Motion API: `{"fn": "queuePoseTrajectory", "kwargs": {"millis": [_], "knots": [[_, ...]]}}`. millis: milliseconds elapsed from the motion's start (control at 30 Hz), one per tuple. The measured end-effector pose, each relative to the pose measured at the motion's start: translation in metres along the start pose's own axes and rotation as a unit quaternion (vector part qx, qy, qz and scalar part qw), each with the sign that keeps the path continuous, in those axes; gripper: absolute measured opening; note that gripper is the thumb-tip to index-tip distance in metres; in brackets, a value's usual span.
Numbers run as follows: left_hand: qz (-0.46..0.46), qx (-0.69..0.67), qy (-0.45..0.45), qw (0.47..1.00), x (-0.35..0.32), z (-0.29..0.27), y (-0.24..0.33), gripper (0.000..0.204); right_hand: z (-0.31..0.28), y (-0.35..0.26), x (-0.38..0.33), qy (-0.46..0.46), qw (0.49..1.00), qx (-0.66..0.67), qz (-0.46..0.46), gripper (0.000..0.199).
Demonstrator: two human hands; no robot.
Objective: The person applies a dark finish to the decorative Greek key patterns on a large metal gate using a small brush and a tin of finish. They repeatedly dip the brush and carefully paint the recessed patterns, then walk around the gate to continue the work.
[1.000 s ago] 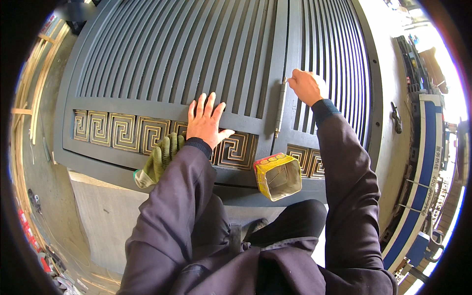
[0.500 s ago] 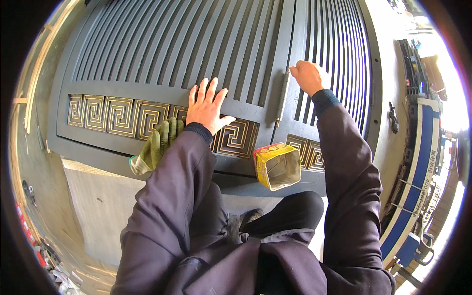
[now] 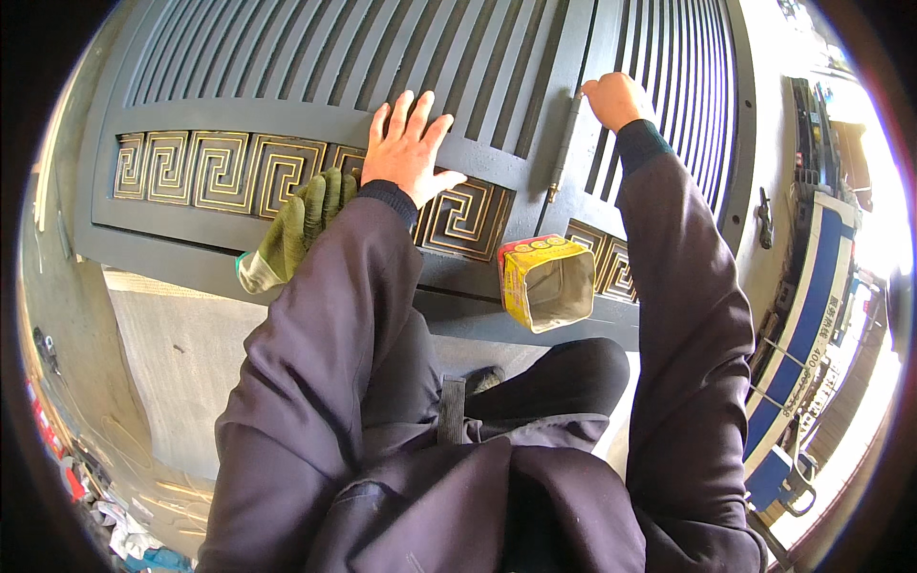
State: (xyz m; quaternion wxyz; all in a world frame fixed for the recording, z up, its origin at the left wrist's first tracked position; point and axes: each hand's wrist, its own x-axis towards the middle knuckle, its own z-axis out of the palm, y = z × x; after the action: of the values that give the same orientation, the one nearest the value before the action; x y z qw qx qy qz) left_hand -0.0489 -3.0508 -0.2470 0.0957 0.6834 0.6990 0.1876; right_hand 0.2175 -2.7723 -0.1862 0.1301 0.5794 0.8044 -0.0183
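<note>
A dark grey slatted metal gate [image 3: 215, 116] lies flat before me, with gold-lined square key-pattern panels [image 3: 222, 170] near its front edge. My left hand [image 3: 406, 151] rests on it palm down, fingers spread. My right hand [image 3: 621, 101] is closed at the far end of a slim barrel hinge [image 3: 565, 153], which runs along the seam between two gate sections. Whatever the right fingers pinch is hidden. Beside my left forearm lies a green work glove [image 3: 298, 227]. An open yellow and red tin [image 3: 511, 286] sits tilted near the gate's front edge.
Under the gate's front left is a pale sheet [image 3: 186, 358] on the floor. A long blue and white beam [image 3: 795, 334] lies at the right, with a small black tool [image 3: 764, 218] near it. Mixed clutter [image 3: 119, 525] fills the lower left.
The whole view has shifted, so the gate and both hands appear higher in the picture. Against the gate, both hands look to be in the same spots.
</note>
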Motion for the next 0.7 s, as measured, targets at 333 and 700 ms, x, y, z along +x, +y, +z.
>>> {"fn": "queuePoseTrajectory", "kwargs": {"millis": [333,700], "knots": [[-0.009,-0.004,-0.017,1.0,0.002,-0.005,0.002,0.089,-0.028,0.005,-0.032,-0.029,0.98,0.198,-0.004,0.047],[-0.006,0.0,-0.007,1.0,0.002,-0.003,0.002,0.086,-0.027,0.007,-0.024,0.023,0.961,0.276,0.006,0.03]]}}
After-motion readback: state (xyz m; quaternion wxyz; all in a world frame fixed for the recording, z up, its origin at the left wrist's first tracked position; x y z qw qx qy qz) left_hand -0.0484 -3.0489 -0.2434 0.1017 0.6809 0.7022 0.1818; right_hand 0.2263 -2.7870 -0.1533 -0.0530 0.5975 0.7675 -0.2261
